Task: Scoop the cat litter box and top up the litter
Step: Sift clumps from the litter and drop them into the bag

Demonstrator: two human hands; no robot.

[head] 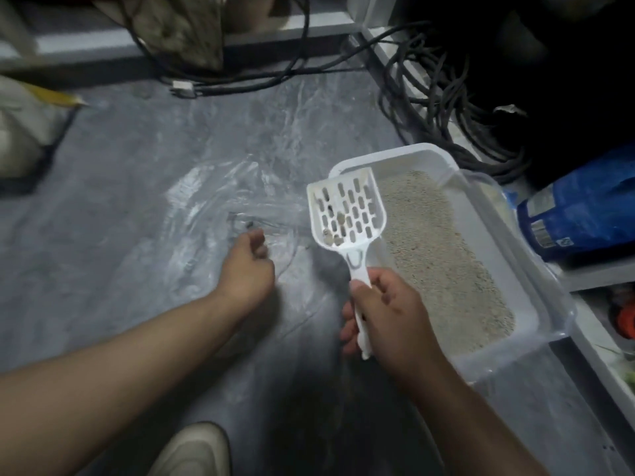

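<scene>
A white litter box [488,214] holding pale grey litter [443,262] sits on the floor at the right. My right hand [388,310] grips the handle of a white slotted scoop [347,211], raised over the box's near-left corner with a few small clumps in it. A clear plastic bag [213,201] lies crumpled on the grey floor at the centre. My left hand [247,262] has its fingers curled at the bag's edge and seems to pinch the plastic.
A blue litter bag [577,211] lies to the right of the box. Black cables [446,108] coil behind it and along the wall. A pale sack [24,128] stands at the left. My shoe [196,451] shows at the bottom.
</scene>
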